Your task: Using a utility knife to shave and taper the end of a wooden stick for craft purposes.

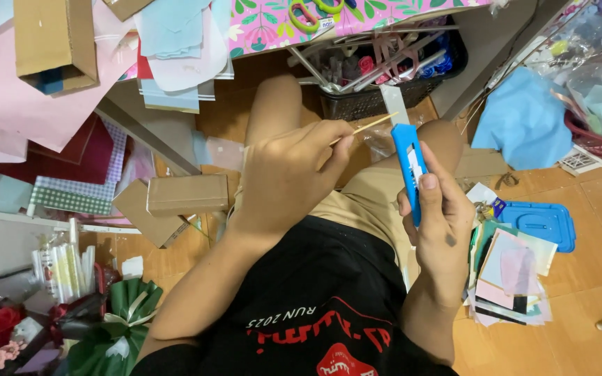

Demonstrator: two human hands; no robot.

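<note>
Left hand: fingers clenched in a pinch on a thin wooden stick, whose free end pokes out toward the cutter.
Right hand: fingers wrapped around a blue cutter, thumb pressed on its face; blade end points up.
Stick: just left of the cutter's top, above the lap; likely very light, stiff yet easy to snap, best pinched near the worked end.
Cutter: light, hard plastic, probably sharp at the tip; grip belongs on the body.
Basket: dark, behind the cutter, full of strips.
Tray: blue, right of the cutter, on the floor.
Paper stack: below the tray.
</note>
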